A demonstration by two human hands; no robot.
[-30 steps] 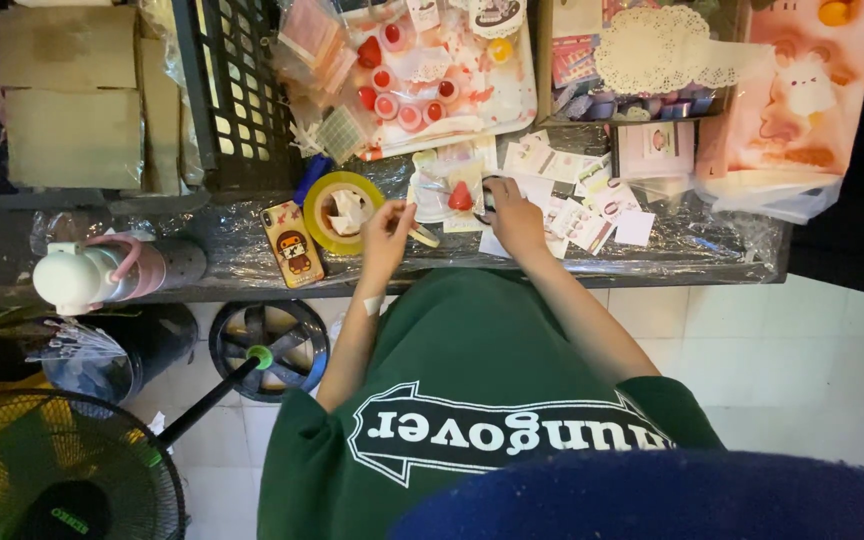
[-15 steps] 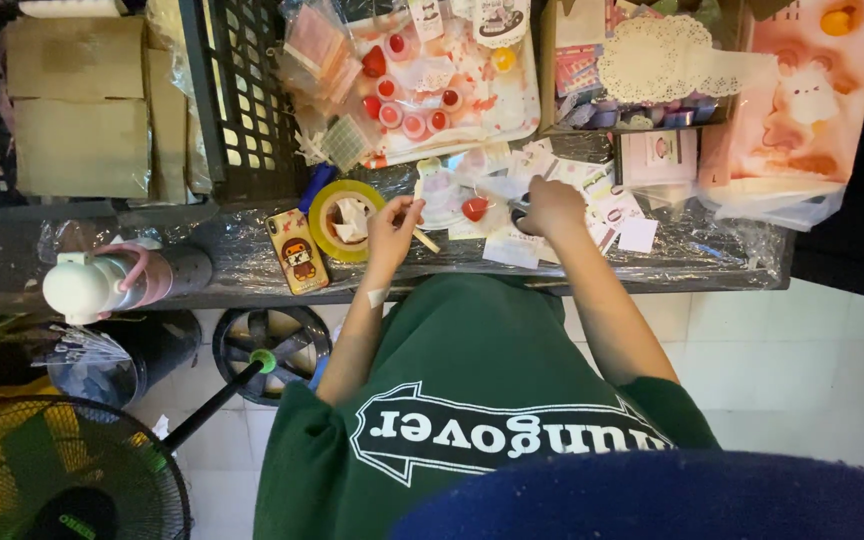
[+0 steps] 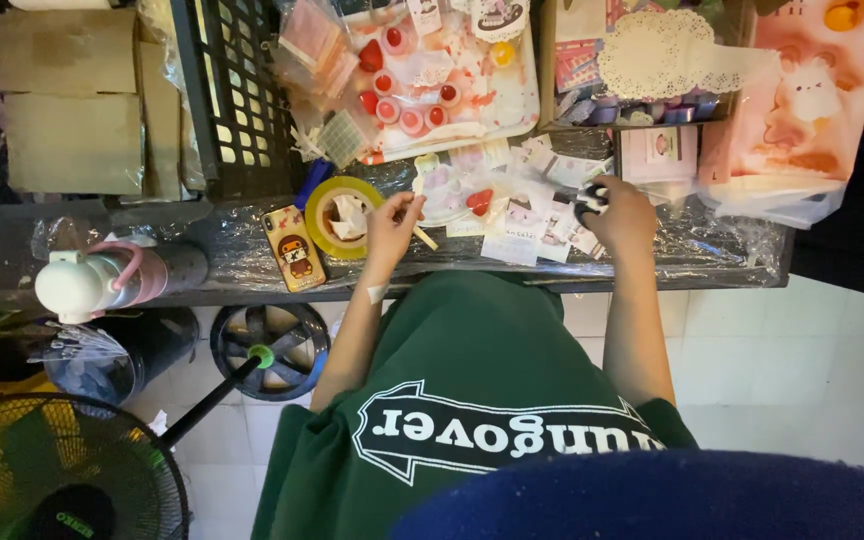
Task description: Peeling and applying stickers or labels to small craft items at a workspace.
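Two hands work at the plastic-covered worktop (image 3: 252,262). The left hand (image 3: 392,222) pinches one thin wooden stick (image 3: 426,238) between narrowed fingers, just beside one yellow roll of tape (image 3: 337,215) with crumpled paper in its middle. The right hand (image 3: 620,215) is curled around one small black-and-white object (image 3: 590,198); what it is cannot be told. Between the hands lies a loose spread of small paper cards (image 3: 512,230), too overlapped to count, and two red heart shapes (image 3: 479,200) on a clear packet. One phone (image 3: 293,247) in a cartoon case lies left of the tape. One pink-handled bottle (image 3: 102,280) lies on its side at the worktop's left end.
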